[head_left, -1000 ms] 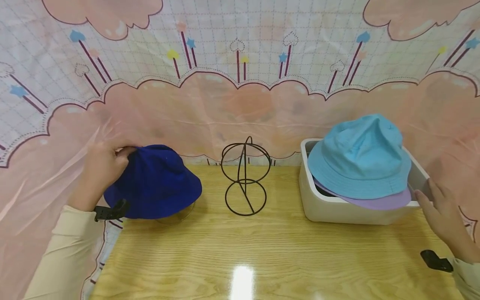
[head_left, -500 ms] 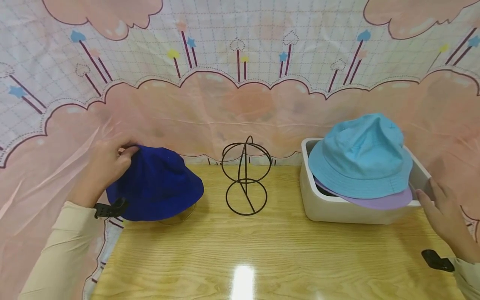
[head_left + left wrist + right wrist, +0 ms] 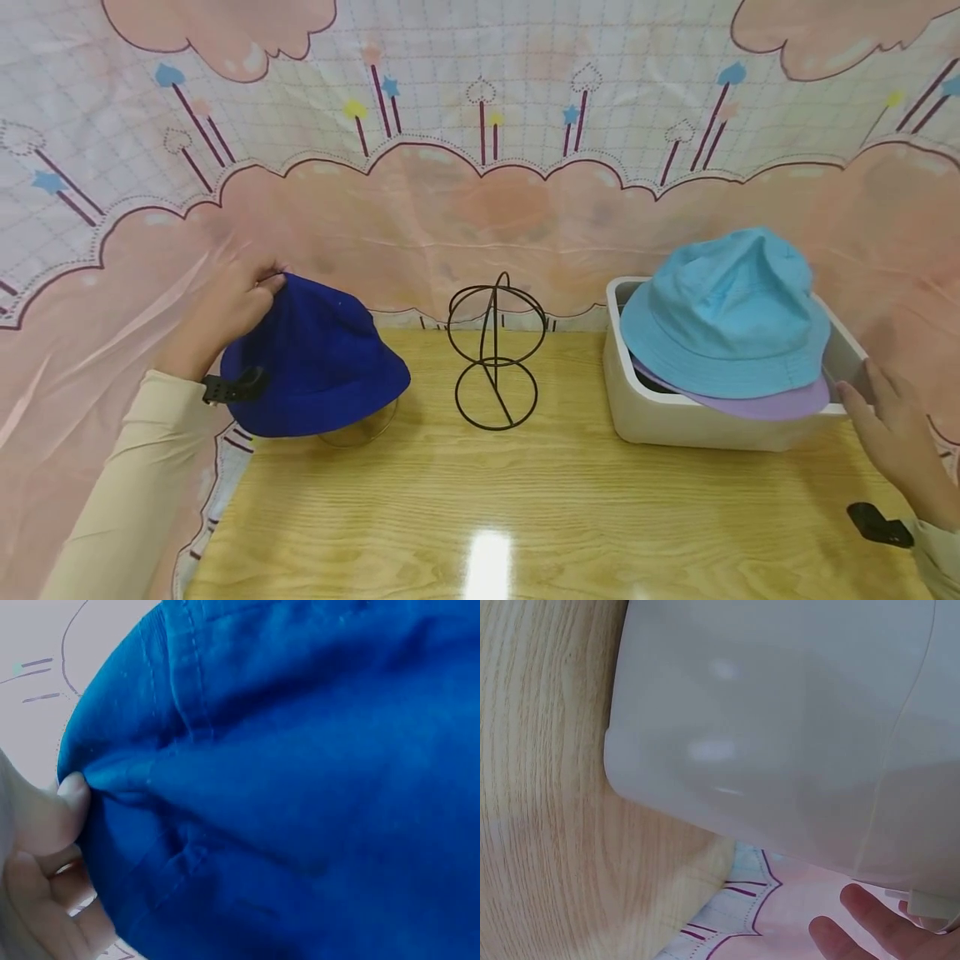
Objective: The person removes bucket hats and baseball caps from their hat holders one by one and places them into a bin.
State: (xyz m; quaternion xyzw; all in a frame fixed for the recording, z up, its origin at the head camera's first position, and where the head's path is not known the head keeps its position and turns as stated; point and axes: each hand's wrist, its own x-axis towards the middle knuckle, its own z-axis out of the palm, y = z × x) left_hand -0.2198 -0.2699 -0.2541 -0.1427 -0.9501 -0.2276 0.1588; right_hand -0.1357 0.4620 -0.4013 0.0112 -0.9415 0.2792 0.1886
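A dark blue bucket hat [image 3: 315,358] hangs tilted over a stand [image 3: 363,429] at the left of the table, its raised side toward my left hand. My left hand [image 3: 225,312] pinches the hat's brim between thumb and fingers; in the left wrist view the cloth puckers at the thumb [image 3: 75,799]. My right hand [image 3: 892,425] is at the right rim of a white bin [image 3: 705,429], thumb by the rim, fingers loosely extended. In the right wrist view two fingertips [image 3: 862,904] show beside the bin wall. A light blue bucket hat [image 3: 727,308] lies on a lilac hat [image 3: 780,406] in the bin.
A black wire hat stand [image 3: 495,362] stands between the blue hat and the bin. The wooden table [image 3: 480,492] reaches back to a patterned cloth backdrop [image 3: 495,225].
My left hand has lifted the near-left side of the blue hat slightly up and to the right. The right hand stays at the bin's rim. The view has shifted a little.
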